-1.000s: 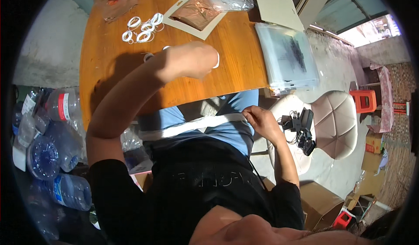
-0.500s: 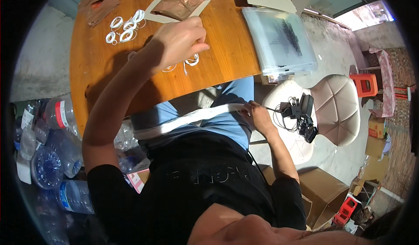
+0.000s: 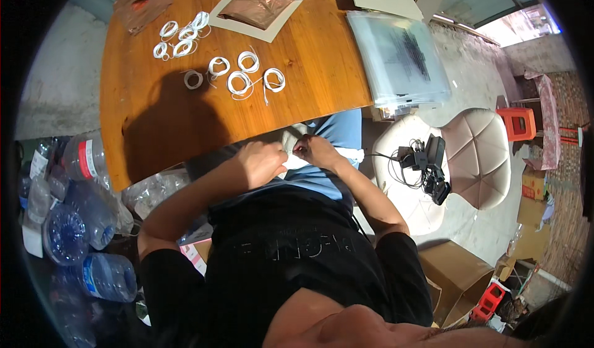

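Observation:
A long bundle of white cord (image 3: 354, 154) lies across my lap over blue trousers, partly covered by my hands. My left hand (image 3: 263, 162) is closed over it, fingertips pinched together. Close beside it, my right hand (image 3: 317, 151) also pinches at the white cord, its fingers bent inward. The exact strand between the fingers is too small to make out. On the wooden table (image 3: 309, 57) in front of me lie several small coils of white cord (image 3: 239, 83), loosely spread near the middle. Another cluster of white coils (image 3: 187, 33) sits farther left.
Card sheets with a copper-coloured bag (image 3: 257, 7) lie at the table's far side. A stack of clear plastic sleeves (image 3: 396, 57) covers the right corner. A pale chair (image 3: 402, 202) at my right bears black cables and adapters (image 3: 427, 165). Large plastic bottles (image 3: 93, 218) crowd the left.
My left hand has come back from the table to my lap, uncovering the coils there. My right hand has moved left along the white cord to meet it.

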`<state>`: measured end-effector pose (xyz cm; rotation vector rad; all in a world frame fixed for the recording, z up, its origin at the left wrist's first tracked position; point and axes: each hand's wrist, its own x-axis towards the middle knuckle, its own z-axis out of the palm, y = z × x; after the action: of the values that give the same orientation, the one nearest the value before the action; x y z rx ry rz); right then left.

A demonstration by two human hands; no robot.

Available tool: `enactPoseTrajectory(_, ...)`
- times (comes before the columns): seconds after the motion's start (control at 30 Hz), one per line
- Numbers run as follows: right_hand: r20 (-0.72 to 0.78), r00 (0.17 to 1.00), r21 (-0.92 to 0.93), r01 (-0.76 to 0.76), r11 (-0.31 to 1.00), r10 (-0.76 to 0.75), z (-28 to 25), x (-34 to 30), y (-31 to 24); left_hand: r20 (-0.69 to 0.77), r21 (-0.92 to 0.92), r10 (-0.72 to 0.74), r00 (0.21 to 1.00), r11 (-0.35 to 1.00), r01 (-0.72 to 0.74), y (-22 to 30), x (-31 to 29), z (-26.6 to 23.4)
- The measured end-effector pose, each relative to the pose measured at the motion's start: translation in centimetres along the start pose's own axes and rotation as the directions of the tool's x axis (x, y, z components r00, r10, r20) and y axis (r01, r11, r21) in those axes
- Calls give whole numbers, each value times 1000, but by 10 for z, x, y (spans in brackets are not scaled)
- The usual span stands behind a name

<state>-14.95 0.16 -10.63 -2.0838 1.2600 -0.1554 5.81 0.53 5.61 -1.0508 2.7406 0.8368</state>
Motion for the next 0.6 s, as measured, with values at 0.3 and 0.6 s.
enactPoseTrajectory(0.3, -98, 994, 222, 64, 973, -43, -71, -30, -47, -354, -267, -160, 921, 962, 64, -1, -17, 22)
enactPoseTrajectory(0.6, -352, 923, 608, 352, 712, -156, -151, -74, -98, 75, -872, 226, 971, 488, -46, 37, 12, -73)
